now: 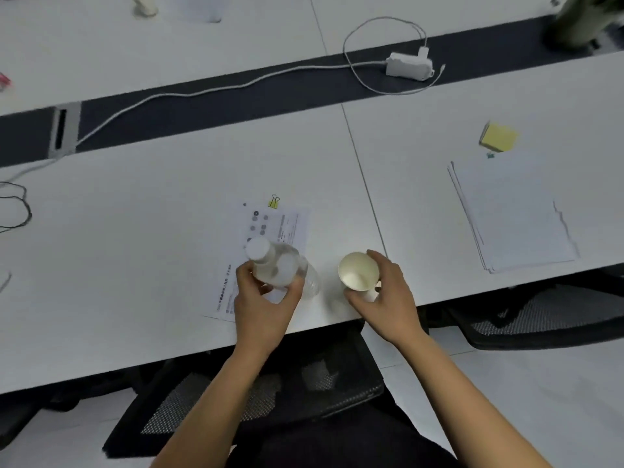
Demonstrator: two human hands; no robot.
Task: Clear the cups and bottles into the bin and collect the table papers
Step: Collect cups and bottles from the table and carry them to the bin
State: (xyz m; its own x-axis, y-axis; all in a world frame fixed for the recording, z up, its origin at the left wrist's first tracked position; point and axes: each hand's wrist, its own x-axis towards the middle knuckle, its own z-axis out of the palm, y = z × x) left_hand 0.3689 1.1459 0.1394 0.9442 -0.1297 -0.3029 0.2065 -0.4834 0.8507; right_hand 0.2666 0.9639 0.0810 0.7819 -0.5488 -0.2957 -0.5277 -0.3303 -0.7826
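Gripping both pieces at once near the front edge of the bench (135, 248). The left grip (260, 309) has fingers and thumb curled round the clear plastic bottle (280, 268) just under its white cap. The right grip (385, 298) is wrapped round the lower wall of the paper cup (358, 270), mouth up and looking dry inside.

The bottle leans over the printed sheet (280, 224); I can't tell whether its base touches. It should be light, with thin, slick walls that dent under a hard squeeze, so the stiffer shoulder is the sensible hold. I can't read how full it is.

The cup weighs next to nothing, I'd say, and crushes easily; a gentle hold low on the wall suits it.

Room to move is good. The bench edge lies just near of both hands, with a mesh chair (304, 383) below it, so pulling back is open.

A yellow binder clip (274, 201) sits just beyond the sheet. A paper stack (516, 217) lies well off to the right, with sticky notes (499, 138) beyond it.

No bin in sight, so where these go is unknown from here.
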